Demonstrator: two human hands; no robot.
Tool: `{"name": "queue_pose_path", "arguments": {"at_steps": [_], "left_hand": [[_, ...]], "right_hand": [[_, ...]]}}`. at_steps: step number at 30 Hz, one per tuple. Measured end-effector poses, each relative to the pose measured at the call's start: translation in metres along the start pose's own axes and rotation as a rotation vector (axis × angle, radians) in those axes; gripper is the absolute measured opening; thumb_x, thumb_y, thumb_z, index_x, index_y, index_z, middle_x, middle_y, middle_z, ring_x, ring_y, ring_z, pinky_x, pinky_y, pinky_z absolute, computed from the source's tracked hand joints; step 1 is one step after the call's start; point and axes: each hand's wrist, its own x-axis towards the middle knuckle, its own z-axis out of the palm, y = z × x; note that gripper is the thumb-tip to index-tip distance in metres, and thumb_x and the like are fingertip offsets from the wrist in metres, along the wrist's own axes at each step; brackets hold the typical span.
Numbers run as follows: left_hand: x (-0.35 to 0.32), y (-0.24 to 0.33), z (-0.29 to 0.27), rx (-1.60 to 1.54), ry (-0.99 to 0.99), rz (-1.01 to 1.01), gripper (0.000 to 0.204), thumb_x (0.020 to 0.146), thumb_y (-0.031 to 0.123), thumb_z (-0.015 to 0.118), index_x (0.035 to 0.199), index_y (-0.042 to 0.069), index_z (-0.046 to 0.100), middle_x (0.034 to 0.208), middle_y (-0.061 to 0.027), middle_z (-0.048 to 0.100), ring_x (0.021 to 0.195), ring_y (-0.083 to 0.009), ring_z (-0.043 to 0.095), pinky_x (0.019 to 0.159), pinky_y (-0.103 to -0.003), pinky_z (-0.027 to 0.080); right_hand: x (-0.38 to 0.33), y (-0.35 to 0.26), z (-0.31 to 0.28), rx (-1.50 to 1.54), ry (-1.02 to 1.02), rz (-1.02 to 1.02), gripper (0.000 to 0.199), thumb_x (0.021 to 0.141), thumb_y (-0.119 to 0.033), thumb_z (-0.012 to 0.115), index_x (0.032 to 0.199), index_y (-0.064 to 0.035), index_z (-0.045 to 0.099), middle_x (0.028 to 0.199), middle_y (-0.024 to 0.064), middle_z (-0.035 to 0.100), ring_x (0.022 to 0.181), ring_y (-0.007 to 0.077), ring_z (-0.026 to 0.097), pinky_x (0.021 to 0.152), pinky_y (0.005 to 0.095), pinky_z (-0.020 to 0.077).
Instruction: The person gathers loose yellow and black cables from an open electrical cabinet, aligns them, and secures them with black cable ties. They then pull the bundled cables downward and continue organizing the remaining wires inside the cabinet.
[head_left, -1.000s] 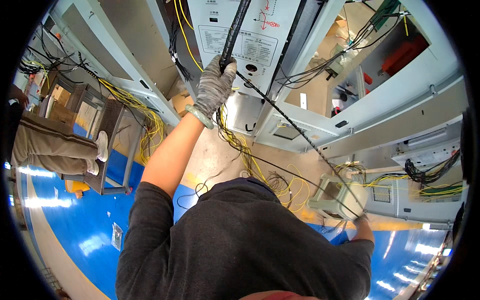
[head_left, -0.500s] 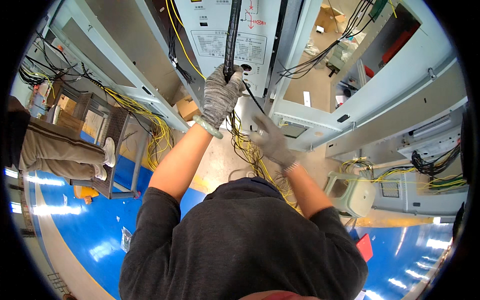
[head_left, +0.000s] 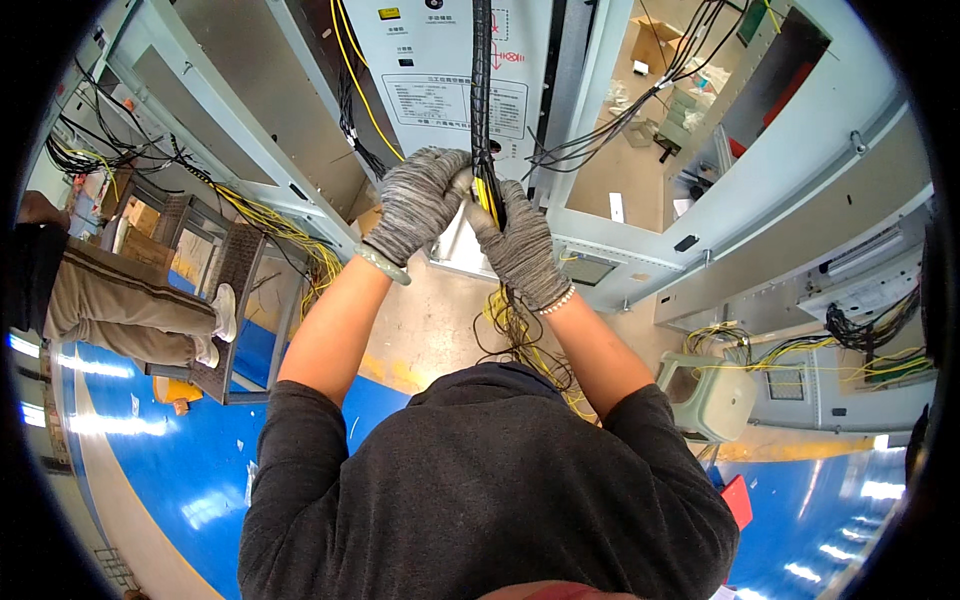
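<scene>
A thick cable bundle [head_left: 482, 90], wound in black wrap, hangs down in front of a light grey cabinet panel [head_left: 440, 60]. Where the wrap loosens, yellow and black wires [head_left: 487, 196] show between my hands. My left hand [head_left: 422, 203], in a grey knit glove, is closed at the bundle's left side, its thumb and fingertips against it. Around the wires just below, my gloved right hand [head_left: 522, 243] is closed, thumb in front on the left. Its other fingers are partly hidden. The loose wire ends [head_left: 515, 335] trail down to the floor beneath my hands.
Cabinet frames stand on both sides, with black wires [head_left: 625, 115] strung across the right opening. A pale green stool [head_left: 715, 400] is at the right. On a metal step platform [head_left: 235, 285] at the left stands another person [head_left: 130, 300]. Yellow wires [head_left: 265, 212] drape beside it.
My right hand has come up from below and closed on the wires under the wrap. My left hand has shifted slightly left and down; yellow wires now show between the hands.
</scene>
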Motion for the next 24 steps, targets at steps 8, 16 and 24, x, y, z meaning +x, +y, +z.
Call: {"name": "queue_pose_path", "arguments": {"at_steps": [8,16,24], "left_hand": [[-0.024,0.036,-0.019,-0.235,-0.018,-0.032,0.023,0.086,0.024,0.050,0.093,0.005,0.062,0.081,-0.0133,0.061,0.081,-0.0303,0.057,0.075,-0.040,0.045],[-0.033,0.069,-0.006,-0.268,-0.033,-0.003,0.032,0.088,0.032,0.050,0.095,0.002,0.060,0.081,-0.0150,0.062,0.079,-0.0317,0.060,0.076,-0.041,0.045],[-0.018,0.020,0.028,-0.893,0.084,-0.291,0.034,0.089,0.030,0.055,0.106,0.001,0.058,0.088,-0.0079,0.061,0.082,-0.0145,0.056,0.078,-0.029,0.045]], "right_hand": [[0.024,0.025,0.013,-0.431,-0.026,0.076,0.039,0.086,-0.028,0.052,0.104,0.0061,0.043,0.069,0.0206,0.060,0.065,0.0361,0.061,0.057,0.0435,0.0477],[0.028,0.040,0.016,1.232,0.143,0.141,0.031,0.083,-0.020,0.057,0.105,0.0004,0.048,0.091,0.0168,0.060,0.076,0.0282,0.059,0.070,0.0332,0.0473],[0.020,0.002,-0.008,0.066,0.241,-0.035,0.041,0.091,-0.039,0.044,0.087,-0.0019,0.061,0.074,0.0171,0.060,0.069,0.0308,0.058,0.065,0.0381,0.0452]]}}
